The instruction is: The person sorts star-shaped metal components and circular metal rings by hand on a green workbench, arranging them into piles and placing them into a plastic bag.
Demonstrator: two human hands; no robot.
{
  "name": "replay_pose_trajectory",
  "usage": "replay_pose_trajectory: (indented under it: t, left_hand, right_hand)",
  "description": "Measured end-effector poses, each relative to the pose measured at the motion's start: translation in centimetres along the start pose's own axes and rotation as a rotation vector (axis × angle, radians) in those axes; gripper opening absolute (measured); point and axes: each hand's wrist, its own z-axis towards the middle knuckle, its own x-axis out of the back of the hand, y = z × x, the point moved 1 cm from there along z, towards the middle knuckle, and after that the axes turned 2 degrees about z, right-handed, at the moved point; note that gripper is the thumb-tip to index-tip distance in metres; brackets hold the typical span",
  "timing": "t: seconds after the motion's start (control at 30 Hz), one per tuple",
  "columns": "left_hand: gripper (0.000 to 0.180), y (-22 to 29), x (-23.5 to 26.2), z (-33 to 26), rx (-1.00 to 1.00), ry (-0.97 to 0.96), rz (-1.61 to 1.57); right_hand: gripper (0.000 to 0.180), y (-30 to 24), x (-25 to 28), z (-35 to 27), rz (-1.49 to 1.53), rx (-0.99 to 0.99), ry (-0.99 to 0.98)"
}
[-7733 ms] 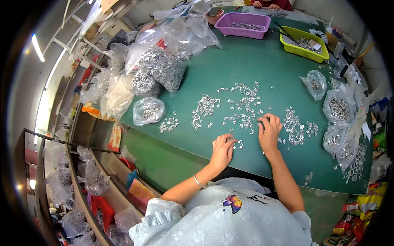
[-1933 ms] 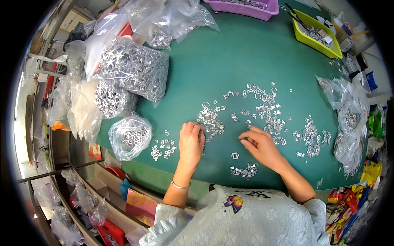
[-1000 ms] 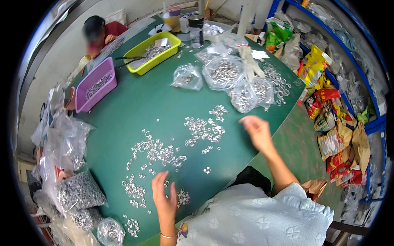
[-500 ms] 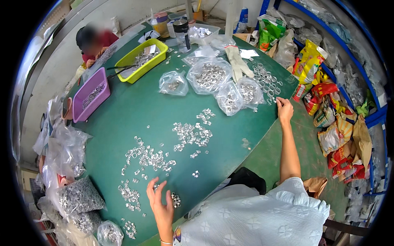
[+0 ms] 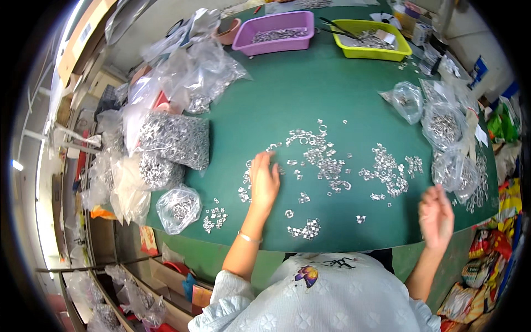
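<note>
Your left hand [image 5: 264,180] now lies flat on the green table [image 5: 265,99], fingers spread over the small metal rings [image 5: 326,160] scattered across its middle — half a second ago it sat lower, near your body; so the sorting reach looks resumed. Your right hand [image 5: 437,216] has pulled back from the far bags to the table's near edge; it is blurred, fingers loosely together, and you cannot tell whether they pinch anything. The view has swung too — the purple tray [image 5: 276,30] and yellow tray [image 5: 368,41] now sit at the top.
</note>
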Motion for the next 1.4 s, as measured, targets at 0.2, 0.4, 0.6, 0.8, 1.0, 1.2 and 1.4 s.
replay_pose_trajectory:
  t: [0.2, 0.4, 0.6, 0.8, 1.0, 1.2, 1.4]
  left_hand:
    - [0.023, -1.5, -2.8, 4.2, 0.019, 0.049, 0.279]
    - [0.010, -3.0, -3.6, 4.9, -0.078, 0.058, 0.233]
    - [0.012, -2.8, -3.0, 4.9, -0.156, 0.092, 0.192]
    - [0.012, -0.1, -1.1, 2.8, 0.069, -0.012, -0.470]
    - [0.023, 2.7, -1.8, -1.6, 0.480, -0.423, -1.268]
    - [0.028, 3.7, -2.8, -4.8, 0.619, -0.696, -1.625]
    - [0.029, 2.3, 0.1, -4.1, 0.583, -0.484, -1.488]
  right_hand:
    - [0.033, 9.0, -2.2, 2.2, -0.008, -0.455, -0.045]
    - [0.030, 11.7, -2.7, 2.9, -0.036, -0.504, -0.101]
    - [0.034, 13.9, -4.5, 3.7, 0.083, -0.591, -0.124]
    - [0.035, 15.2, -4.8, 3.2, 0.114, -0.623, -0.099]
    - [0.031, 15.4, -3.1, 3.3, -0.046, -0.636, -0.130]
    - [0.034, 11.5, -1.1, 2.2, -0.304, -0.456, -0.243]
    - [0.025, 11.4, 0.2, 0.8, -0.498, -0.458, -0.235]
